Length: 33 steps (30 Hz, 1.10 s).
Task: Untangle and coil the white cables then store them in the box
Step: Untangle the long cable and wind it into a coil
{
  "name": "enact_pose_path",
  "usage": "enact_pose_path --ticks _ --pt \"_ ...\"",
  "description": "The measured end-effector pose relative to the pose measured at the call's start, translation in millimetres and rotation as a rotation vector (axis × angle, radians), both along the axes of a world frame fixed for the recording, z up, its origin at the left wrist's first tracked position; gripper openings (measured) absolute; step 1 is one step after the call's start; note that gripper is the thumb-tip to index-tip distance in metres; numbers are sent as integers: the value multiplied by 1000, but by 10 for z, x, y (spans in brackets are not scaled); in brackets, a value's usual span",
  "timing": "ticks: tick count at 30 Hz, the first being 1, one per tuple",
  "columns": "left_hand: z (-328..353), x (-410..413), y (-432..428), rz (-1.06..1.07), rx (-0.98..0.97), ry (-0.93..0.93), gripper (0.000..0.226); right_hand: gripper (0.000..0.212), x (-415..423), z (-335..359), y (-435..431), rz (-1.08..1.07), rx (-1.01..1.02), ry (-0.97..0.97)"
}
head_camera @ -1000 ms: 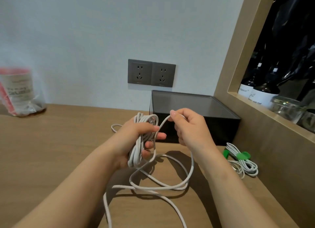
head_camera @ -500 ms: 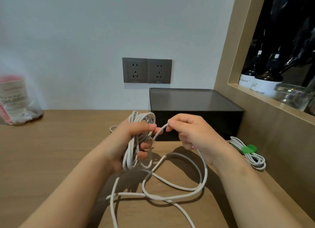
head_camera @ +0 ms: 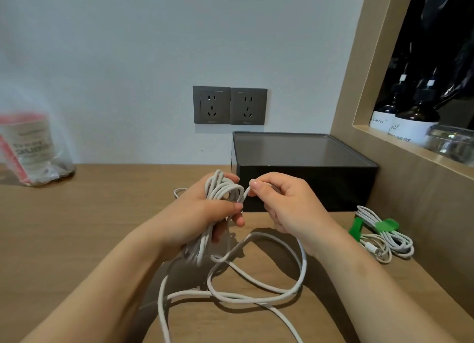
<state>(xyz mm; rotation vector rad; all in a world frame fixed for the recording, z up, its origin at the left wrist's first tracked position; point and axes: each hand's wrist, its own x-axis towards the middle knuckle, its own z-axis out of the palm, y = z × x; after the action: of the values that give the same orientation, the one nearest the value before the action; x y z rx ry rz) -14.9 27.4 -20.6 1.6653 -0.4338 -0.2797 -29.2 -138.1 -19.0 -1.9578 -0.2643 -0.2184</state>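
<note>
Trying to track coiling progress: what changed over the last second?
The right hand, pinching the cable, eased slightly down towards the bundle in the left hand; the loose loops on the table shifted a little. Both grips, the box and the tied cable stayed as they were.

At about two o'clock, the left dark bottle [head_camera: 384,111] has a white label reading "Master". The right dark bottle [head_camera: 416,123] beside it reads, it seems, "LIQUID SOAP". At nine o'clock, the print on the clear bag [head_camera: 29,147] is too blurred to read.
</note>
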Motion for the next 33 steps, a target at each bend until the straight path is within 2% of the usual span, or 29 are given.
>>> enact_pose_path --ticks 6,10,15,17,21,25,27,30,33 --pt "9 35 63 -48 87 -122 46 17 -8 10 26 -37 166 -47" --pt "-11 19 27 -99 -56 -6 36 17 -4 -5 30 -47 158 -73" --pt "-1 -3 -29 -111 -171 100 36 13 25 -25 12 -131 161 -139" --pt "-10 -11 -62 -47 -111 50 28 12 37 -39 8 -171 147 -159" --pt "-22 -8 -88 82 146 -175 15 16 10 -49 40 -181 23 -234" --pt "-60 3 -120 222 351 -390 15 13 -11 -49 77 -207 -29 -158" --pt "-58 17 -102 277 303 -377 13 14 -31 -6 51 -156 203 5" --pt "-24 81 17 413 17 -231 17 19 -73 127 -51 34 682 335" --pt "-14 164 126 539 -66 -246 20 29 -84 186 -138 175 909 502"
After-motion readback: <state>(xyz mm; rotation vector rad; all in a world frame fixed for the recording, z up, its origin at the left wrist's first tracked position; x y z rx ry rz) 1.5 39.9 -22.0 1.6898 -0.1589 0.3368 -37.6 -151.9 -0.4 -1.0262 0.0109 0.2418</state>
